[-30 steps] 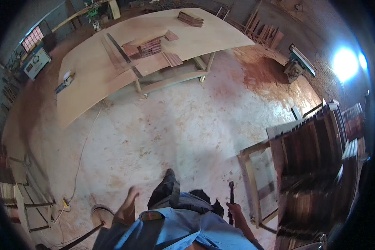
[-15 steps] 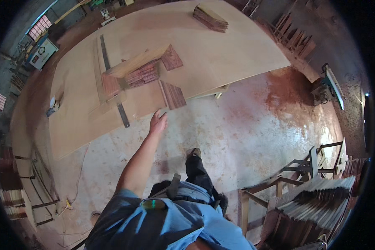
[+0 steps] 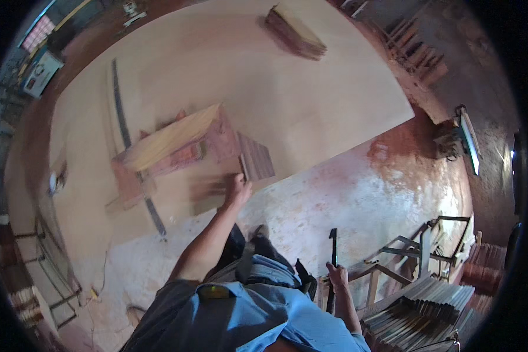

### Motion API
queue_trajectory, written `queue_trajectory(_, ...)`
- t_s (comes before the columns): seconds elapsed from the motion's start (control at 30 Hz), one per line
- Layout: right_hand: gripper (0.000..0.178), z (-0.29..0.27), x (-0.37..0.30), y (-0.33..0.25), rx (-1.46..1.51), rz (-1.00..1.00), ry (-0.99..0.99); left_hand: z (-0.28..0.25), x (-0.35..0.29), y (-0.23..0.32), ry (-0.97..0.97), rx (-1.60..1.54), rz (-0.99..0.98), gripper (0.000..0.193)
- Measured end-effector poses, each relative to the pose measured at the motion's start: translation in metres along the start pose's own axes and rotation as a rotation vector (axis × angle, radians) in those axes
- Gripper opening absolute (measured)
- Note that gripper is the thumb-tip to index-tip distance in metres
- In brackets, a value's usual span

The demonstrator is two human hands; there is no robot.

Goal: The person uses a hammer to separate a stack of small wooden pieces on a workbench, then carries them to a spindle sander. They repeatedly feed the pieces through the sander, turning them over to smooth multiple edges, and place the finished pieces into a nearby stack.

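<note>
My left hand (image 3: pixel 239 190) reaches over the near edge of the large worktable (image 3: pixel 346 100). Its fingers are curled at the near corner of a dark-striped wooden board (image 3: pixel 256 157) and seem to grip it, though motion blurs the contact. Just beyond lies a long pale-topped plank (image 3: pixel 173 136) on reddish wooden pieces. Low on the right, my right hand (image 3: pixel 337 276) is wrapped round the handle of a dark, slim tool with a short hooked head (image 3: pixel 334 234), held upright beside my hip. What kind of tool it is does not show clearly.
A long dark metal straightedge (image 3: pixel 121 111) lies across the table, partly under the planks. A stack of wooden boards (image 3: pixel 296 32) sits at the far side. To my lower right stand wooden frames (image 3: pixel 375 276) and bundled slats (image 3: pixel 422 308). A power cable (image 3: pixel 103 276) runs over the floor.
My left hand has moved from beside the table edge to the striped board. My right hand has come into view with the dark tool. The view has shifted closer to the table.
</note>
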State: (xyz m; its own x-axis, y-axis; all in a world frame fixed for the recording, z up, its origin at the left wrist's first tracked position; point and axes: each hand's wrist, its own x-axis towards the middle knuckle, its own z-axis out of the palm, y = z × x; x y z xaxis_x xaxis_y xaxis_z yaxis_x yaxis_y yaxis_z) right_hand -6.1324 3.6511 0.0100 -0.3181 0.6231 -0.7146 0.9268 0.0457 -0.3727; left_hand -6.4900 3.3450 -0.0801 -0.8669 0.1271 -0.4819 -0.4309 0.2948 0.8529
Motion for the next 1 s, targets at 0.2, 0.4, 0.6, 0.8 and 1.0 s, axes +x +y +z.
queue_trajectory(0.2, 0.031, 0.031, -0.051, -0.133, -0.038, -0.365, 0.042, -0.155, -0.054, 0.101, 0.090, 0.625, 0.643, 0.059)
queue_trajectory(0.4, 0.031, 0.082, -0.126, -0.264, -0.188, -0.596, -0.353, -0.309, -0.009, 0.158, 0.077, 1.409, 0.288, 0.112)
queue_trajectory(0.6, 0.035, 0.152, -0.136, -0.338, -0.583, -0.934, -0.447, -0.337, -0.021, 0.150, -0.019, 1.256, 0.288, 0.112)
queue_trajectory(0.8, 0.035, 0.179, -0.122, -0.342, -0.616, -0.823, -0.382, -0.314, -0.047, 0.138, 0.088, 1.116, 0.314, 0.095)
queue_trajectory(1.0, 0.040, 0.178, -0.125, -0.352, -0.657, -0.915, -0.404, -0.308, -0.058, 0.139, 0.102, 1.131, 0.282, 0.094)
